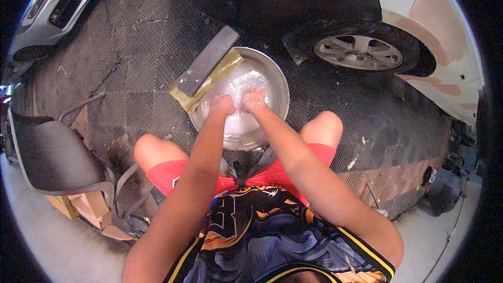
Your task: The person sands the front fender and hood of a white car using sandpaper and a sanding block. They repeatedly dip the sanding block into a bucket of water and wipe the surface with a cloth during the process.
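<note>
Both my hands are down in a round metal basin [283, 84] of whitish, foamy water [251, 71]. My left hand [223, 104] is at the middle left of it, fingers curled and closed. Beside it, a short gap away, my right hand [253, 99] is closed as well, its knuckles pointing to the far side. Whatever they hold, if anything, is hidden by the water and the fingers. A long dark grey block [208, 60] lies on a yellowish-green strip [225, 71], and both rest slanting across the basin's far left rim.
A car wheel [359, 52] and a white panel with pinkish patches [435, 15] stand at the far right. Left are a silver car [63, 5] and a dark chair [57, 152], with cardboard [91, 207] under it. Dark ridged floor tiles [141, 47] surround the basin.
</note>
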The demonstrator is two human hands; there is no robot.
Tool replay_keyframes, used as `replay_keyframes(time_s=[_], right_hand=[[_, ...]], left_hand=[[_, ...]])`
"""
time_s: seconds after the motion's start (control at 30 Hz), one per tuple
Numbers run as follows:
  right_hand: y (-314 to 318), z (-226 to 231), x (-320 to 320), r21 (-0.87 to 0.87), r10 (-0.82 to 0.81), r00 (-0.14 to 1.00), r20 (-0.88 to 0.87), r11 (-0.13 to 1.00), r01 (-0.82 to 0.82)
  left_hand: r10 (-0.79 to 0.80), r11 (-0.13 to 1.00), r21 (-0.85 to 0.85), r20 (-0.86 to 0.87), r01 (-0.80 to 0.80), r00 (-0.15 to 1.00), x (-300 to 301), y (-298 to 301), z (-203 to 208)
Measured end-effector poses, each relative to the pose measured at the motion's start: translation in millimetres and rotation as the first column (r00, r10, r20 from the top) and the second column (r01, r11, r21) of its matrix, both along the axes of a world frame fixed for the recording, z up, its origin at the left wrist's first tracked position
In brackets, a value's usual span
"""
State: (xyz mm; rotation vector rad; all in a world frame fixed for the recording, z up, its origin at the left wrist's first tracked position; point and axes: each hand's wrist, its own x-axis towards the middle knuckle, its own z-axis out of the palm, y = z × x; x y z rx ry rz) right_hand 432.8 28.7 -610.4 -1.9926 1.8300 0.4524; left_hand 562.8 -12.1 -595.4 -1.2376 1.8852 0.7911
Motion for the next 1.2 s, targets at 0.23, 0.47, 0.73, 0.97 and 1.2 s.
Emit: replay_keyframes(time_s=[0.23, 0.47, 0.73, 0.97, 1.2], right_hand=[[-14, -34, -9, 0.31, -0.028, 0.988, 0.15, 0.95, -0.02], [-17, -35, -16, 0.169, -0.262, 0.959, 0.104, 0.955, 0.243], [-39, -22, 0, -0.087, -0.297, 0.909, 0.291, 0.938, 0.334], [-49, 3, 1, 0.061, -0.42, 0.637, 0.646, 0.861, 0.505], [-52, 72, 20, 0.742, -0.518, -0.615, 0.594, 0.649, 0.169]], left_hand=[[0.205, 0.978, -0.028, -0.046, -0.207, 0.978, 18, 5, -138], [0.23, 0.948, -0.234, 0.036, -0.215, 0.973, 18, -1, -104], [0.185, 0.929, -0.274, -0.238, -0.249, 0.953, 2, 11, 21], [-0.233, 0.52, -0.752, -0.581, -0.404, 0.78, 23, 33, 129], [-0.123, 0.354, -0.823, -0.512, -0.445, 0.85, 56, -35, 113]])
